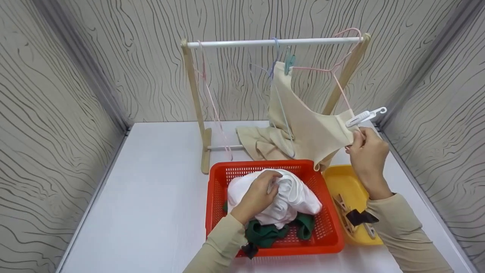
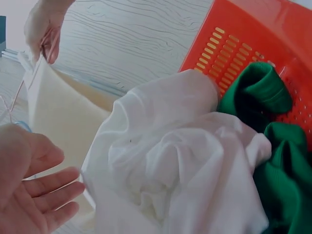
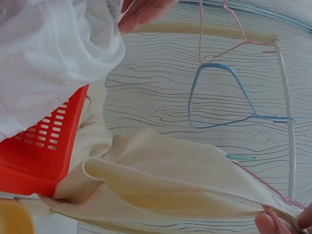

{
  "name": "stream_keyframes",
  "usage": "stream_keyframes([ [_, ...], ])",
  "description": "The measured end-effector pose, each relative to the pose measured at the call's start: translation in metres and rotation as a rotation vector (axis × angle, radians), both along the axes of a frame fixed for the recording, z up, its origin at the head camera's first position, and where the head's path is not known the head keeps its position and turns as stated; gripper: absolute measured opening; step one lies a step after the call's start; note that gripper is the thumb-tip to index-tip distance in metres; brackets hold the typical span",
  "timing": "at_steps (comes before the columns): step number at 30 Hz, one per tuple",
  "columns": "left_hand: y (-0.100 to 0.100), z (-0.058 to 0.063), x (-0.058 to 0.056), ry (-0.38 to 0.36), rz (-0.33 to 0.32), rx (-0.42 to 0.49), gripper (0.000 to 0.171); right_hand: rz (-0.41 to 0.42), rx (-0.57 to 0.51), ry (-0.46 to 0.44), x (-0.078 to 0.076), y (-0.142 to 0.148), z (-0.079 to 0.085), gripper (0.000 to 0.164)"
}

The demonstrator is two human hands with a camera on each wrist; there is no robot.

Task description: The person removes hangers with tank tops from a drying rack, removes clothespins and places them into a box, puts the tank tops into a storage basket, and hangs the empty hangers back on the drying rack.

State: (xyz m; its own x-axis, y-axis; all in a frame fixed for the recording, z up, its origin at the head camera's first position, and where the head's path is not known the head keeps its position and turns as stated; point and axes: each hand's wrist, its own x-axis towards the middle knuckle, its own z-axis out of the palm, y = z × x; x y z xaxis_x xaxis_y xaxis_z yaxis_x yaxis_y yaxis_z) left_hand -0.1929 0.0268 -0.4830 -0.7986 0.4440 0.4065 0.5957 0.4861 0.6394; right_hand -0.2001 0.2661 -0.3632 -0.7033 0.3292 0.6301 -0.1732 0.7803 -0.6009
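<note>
A cream garment hangs from a pink hanger, held by a teal clothespin at one end and a white clothespin at the other. My right hand pinches the garment's edge at the hanger's lower end, just below the white clothespin. Over the red basket, my left hand is beside a bunched white garment; the left wrist view shows its fingers loosely extended, holding nothing. Under the white cloth lies a green garment.
A wooden rack with a white rod stands behind the basket. On it hang a blue hanger and another pink hanger. Several clothespins lie in a yellow basin at right. Patterned panels enclose the white table.
</note>
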Motion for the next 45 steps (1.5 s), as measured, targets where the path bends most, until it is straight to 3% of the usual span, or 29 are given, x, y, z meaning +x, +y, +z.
stream_keyframes([
  [8,0.029,0.001,-0.004,0.094,0.006,0.006,0.031,0.005,-0.108,-0.070,0.011,-0.010,0.007,0.023],
  [12,0.044,0.002,-0.008,0.133,0.043,0.000,0.035,0.034,-0.169,-0.094,0.016,-0.014,0.009,0.024],
  [15,0.054,0.004,-0.012,0.093,0.070,0.016,0.040,0.045,-0.188,-0.088,0.018,-0.016,0.009,0.025],
  [20,0.068,0.010,-0.019,-0.048,0.101,0.042,0.048,0.052,-0.217,-0.085,0.019,-0.018,0.010,0.025],
  [26,0.082,0.011,-0.025,-0.090,0.154,0.050,0.061,0.015,-0.224,-0.064,0.023,-0.019,0.008,0.024],
  [33,0.097,0.013,-0.028,-0.214,0.190,0.121,0.083,0.007,-0.287,-0.078,0.032,-0.021,0.003,0.022],
  [41,0.114,0.009,-0.031,-0.215,0.193,0.214,0.104,0.012,-0.392,-0.103,0.042,-0.025,0.000,0.023],
  [45,0.122,0.008,-0.032,-0.144,0.180,0.276,0.109,0.046,-0.444,-0.086,0.048,-0.028,-0.001,0.024],
])
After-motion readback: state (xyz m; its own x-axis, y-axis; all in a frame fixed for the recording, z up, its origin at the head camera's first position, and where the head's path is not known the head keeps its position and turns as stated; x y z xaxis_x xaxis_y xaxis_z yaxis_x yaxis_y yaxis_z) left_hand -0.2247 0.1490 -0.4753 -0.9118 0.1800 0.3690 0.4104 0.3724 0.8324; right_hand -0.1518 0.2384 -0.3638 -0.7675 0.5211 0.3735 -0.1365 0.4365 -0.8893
